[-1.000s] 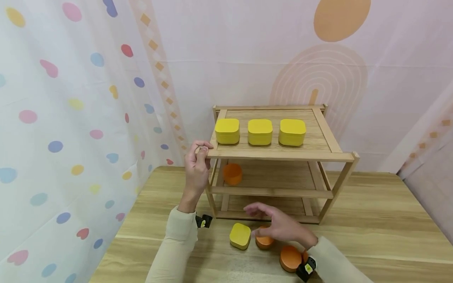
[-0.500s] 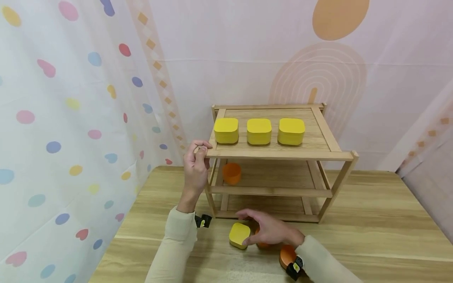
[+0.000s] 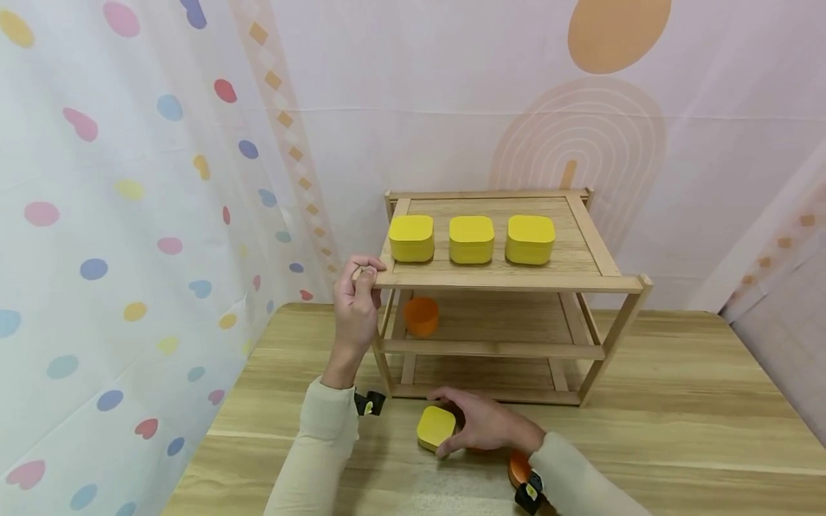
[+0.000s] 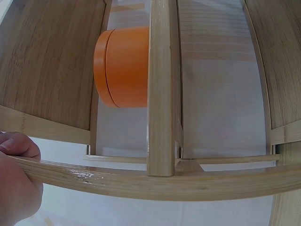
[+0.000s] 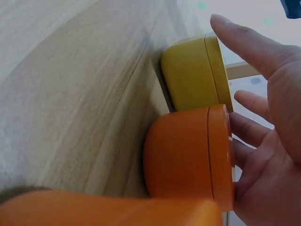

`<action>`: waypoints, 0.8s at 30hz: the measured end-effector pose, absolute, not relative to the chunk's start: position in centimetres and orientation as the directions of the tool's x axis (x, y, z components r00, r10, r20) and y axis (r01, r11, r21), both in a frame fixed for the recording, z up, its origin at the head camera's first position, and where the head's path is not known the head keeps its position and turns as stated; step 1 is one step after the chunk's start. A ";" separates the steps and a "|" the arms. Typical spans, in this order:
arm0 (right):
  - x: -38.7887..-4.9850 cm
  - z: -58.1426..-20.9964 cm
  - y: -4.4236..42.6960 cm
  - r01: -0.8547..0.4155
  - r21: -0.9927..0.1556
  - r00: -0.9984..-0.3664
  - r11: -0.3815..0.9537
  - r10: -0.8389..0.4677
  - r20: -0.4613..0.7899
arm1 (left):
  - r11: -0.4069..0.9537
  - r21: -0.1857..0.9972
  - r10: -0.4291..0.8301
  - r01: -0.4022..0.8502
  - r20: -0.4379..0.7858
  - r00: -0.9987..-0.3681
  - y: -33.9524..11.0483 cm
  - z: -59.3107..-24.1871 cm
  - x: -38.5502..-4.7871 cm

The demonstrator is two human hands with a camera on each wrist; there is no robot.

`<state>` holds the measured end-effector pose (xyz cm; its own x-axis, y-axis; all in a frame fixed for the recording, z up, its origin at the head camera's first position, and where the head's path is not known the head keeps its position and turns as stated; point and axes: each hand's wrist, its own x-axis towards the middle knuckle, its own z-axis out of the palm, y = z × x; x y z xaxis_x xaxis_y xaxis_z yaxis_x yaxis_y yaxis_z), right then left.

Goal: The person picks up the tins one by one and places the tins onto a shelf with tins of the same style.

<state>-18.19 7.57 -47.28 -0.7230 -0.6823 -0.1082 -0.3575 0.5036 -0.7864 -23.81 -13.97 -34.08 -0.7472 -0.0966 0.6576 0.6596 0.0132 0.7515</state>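
Note:
My left hand (image 3: 357,312) grips the front left corner of a wooden shelf rack (image 3: 503,283); in the left wrist view its fingers curl over the wooden rail (image 4: 117,181). My right hand (image 3: 487,423) hovers over the table with thumb and fingers spread around a yellow rounded-square tin (image 3: 436,426). In the right wrist view, the thumb is apart from this yellow tin (image 5: 190,73), and whether the other fingers touch it cannot be told. An orange round tin (image 5: 181,155) stands beneath my right palm, mostly hidden in the head view.
Three yellow tins (image 3: 471,240) stand in a row on the rack's top shelf. An orange round tin (image 3: 421,317) sits at the left of the middle shelf. Another orange tin (image 3: 519,469) is partly covered by my right wrist. Printed curtains (image 3: 413,143) hang behind the table.
My right hand has moved left and slightly down, from over the orange tin to the yellow tin on the table. My left hand stays on the rack.

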 end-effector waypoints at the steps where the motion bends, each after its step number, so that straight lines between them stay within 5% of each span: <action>1: -18.2 -47.3 7.5 -0.360 -0.780 -0.727 0.513 -0.677 -0.110 | 0.011 0.750 -0.096 0.661 0.659 -0.746 -14.0 -34.1 -23.8; 24: -18.3 -47.4 7.6 -0.391 -0.765 -0.714 0.512 -0.693 -0.099 | -0.004 0.752 -0.091 0.659 0.656 -0.749 -14.0 -34.1 -23.8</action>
<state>-18.34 7.61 -47.41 -0.7142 -0.6929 -0.0994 -0.3907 0.5124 -0.7647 -23.81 -13.96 -34.11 -0.7491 -0.0908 0.6562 0.6592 -0.0035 0.7520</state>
